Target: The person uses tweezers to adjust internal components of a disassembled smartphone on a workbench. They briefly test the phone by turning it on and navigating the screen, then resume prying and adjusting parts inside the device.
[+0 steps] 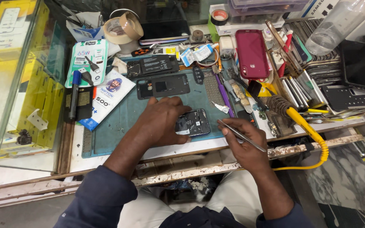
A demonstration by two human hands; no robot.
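Observation:
My left hand (162, 120) lies over an opened phone (195, 122) on the teal work mat (119, 126), fingers pressing on its left part. The phone's dark insides face up. My right hand (241, 141) is just right of the phone and pinches metal tweezers (241, 135), whose tips point toward the phone's right edge. A black phone back cover (163, 85) and a dark inner frame (152, 66) lie farther back on the mat.
A red phone case (251, 53) and a yellow-handled soldering iron (300, 120) in its coil stand sit at right. Rolls of tape (124, 27), a clear plastic bottle (338, 23), charger packaging (87, 61) and a blue pen (74, 95) crowd the bench. A glass cabinet (13, 84) stands left.

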